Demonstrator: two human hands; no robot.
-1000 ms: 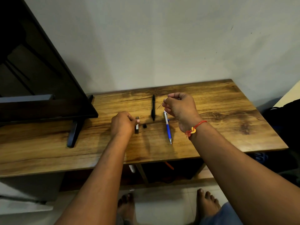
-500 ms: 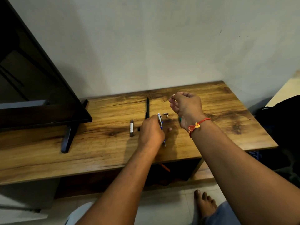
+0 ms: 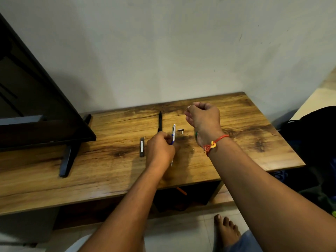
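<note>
My left hand [image 3: 160,149] grips a blue and white pen [image 3: 173,133] near the middle of the wooden table [image 3: 254,135]; the pen's top sticks up past my fingers. My right hand [image 3: 203,116], with a red thread on the wrist, is raised above the table and pinches a thin refill-like piece [image 3: 181,113] at its fingertips. A black pen [image 3: 160,122] lies just behind my left hand. A black clip-like part with a silver face [image 3: 142,146] lies left of that hand. Two tiny pen parts [image 3: 181,131] lie right of the blue pen.
A dark screen on a black stand [image 3: 67,160] fills the table's left end. The wall rises right behind the table. A dark bag [image 3: 316,142] sits at the right. My bare foot [image 3: 226,231] stands on the tiled floor below the table's front edge.
My left hand left the black clip part, moved right and took hold of the blue pen. My right hand stayed raised, still pinching the thin piece.
</note>
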